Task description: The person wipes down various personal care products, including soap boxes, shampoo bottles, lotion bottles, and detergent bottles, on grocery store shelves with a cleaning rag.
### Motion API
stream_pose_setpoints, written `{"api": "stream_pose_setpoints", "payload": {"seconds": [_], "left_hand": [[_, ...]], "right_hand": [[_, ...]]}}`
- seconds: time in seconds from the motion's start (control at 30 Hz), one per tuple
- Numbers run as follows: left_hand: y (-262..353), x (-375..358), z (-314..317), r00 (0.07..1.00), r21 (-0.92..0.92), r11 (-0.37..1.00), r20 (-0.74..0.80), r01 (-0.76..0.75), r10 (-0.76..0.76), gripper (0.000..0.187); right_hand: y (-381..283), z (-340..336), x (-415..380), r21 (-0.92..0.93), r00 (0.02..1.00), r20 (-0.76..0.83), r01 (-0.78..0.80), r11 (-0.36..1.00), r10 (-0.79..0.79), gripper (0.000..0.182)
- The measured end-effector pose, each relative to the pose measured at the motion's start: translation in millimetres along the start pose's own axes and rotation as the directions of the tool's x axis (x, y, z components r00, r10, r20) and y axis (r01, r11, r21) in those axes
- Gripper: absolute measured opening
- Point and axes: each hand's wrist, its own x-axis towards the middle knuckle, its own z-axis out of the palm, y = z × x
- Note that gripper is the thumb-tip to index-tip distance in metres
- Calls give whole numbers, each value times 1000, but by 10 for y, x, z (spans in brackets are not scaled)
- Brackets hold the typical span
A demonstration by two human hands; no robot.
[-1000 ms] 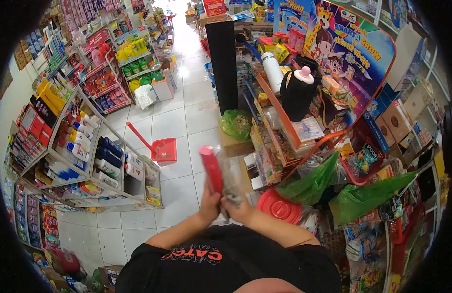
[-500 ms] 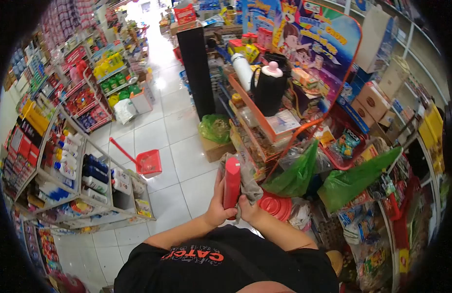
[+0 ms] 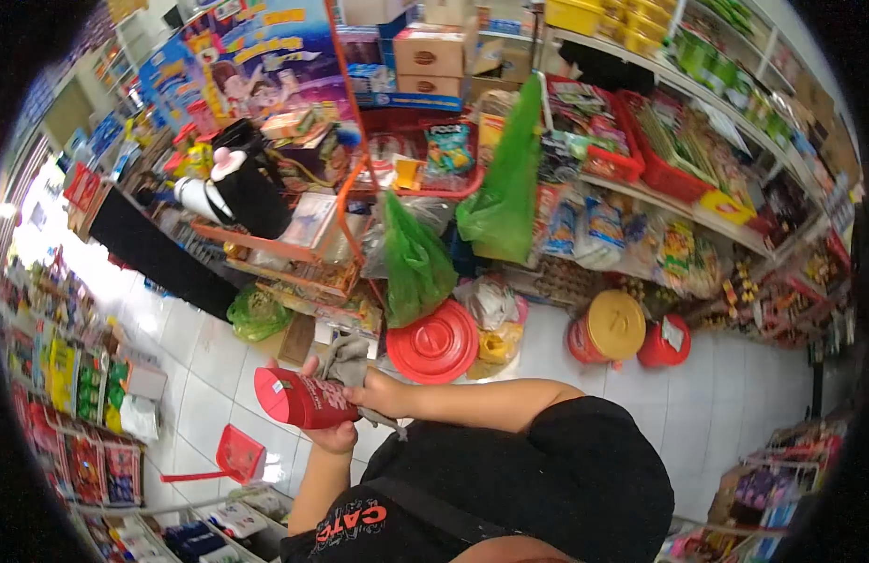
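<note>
My left hand (image 3: pixel 331 437) is wrapped round a red bottle (image 3: pixel 308 402) with pale lettering, held tilted with its flat end toward the left. Fingertips show on its far side and the thumb lies along the near side. My right hand (image 3: pixel 385 392) is closed on a grey cloth (image 3: pixel 344 362), which presses against the bottle's right end. Part of the cloth hangs below that hand. Both hands are above the tiled floor, in front of my black shirt.
A red lidded tub (image 3: pixel 432 342) stands just beyond my hands, below green plastic bags (image 3: pixel 415 267). A red dustpan (image 3: pixel 240 454) lies on the floor at lower left. Farther right are a gold-lidded tub (image 3: pixel 614 326) and stocked shelves (image 3: pixel 678 205).
My view has swung to the right. The bottle has gone from upright to tilted sideways, its flat end now leftward, and the cloth is at its right end.
</note>
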Motion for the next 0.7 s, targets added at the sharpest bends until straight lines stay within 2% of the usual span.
{"api": "stream_pose_setpoints", "payload": {"seconds": [0.03,0.1,0.2,0.23,0.27,0.3,0.33,0.37,0.43,0.47,0.53,0.6,0.67,0.7], "left_hand": [[57,43,27,999,11,999,29,36,-37,115],[-27,46,-53,992,71,997,128,-1,-8,114],[-126,86,-135,953,294,941,290,-169,81,111],[-114,138,-154,915,438,857,394,-272,89,109],[-109,208,-108,862,460,804,493,-378,123,106],[-100,272,-66,796,460,745,585,-483,155,104],[-68,329,-30,711,368,726,664,-581,232,100],[-66,276,-14,782,281,886,609,-369,133,98],[-293,144,-200,819,248,950,574,-190,14,98],[-194,184,-235,813,261,941,581,-217,26,97],[-179,98,-336,841,164,986,536,-20,-72,94],[-89,-46,-440,844,166,966,473,198,-254,92],[11,-151,-463,870,120,950,380,288,-312,87],[73,-177,-457,908,92,960,309,266,-282,84]], "right_hand": [[-33,-18,-25,2,999,-6,-35,999,35,47],[-122,-59,-66,5,995,-9,-102,995,102,56],[-198,-72,-186,-25,942,-203,-279,960,268,56],[-60,-104,-219,-42,953,-244,-198,979,183,61],[223,-263,-255,-48,951,-223,-228,973,212,58],[60,-263,-292,61,906,-182,-377,924,382,55],[-117,-276,-327,150,835,-105,-523,839,540,52],[30,-324,-380,163,839,-91,-519,839,537,49],[197,-278,-393,179,858,-92,-485,856,505,46],[153,-185,-383,191,871,-117,-451,872,477,45],[197,-54,-342,194,905,-165,-361,912,393,44],[280,40,-370,190,935,-218,-242,952,281,43],[333,63,-356,109,908,-237,-328,938,345,44],[363,92,-350,87,893,-251,-363,928,374,45]]}}
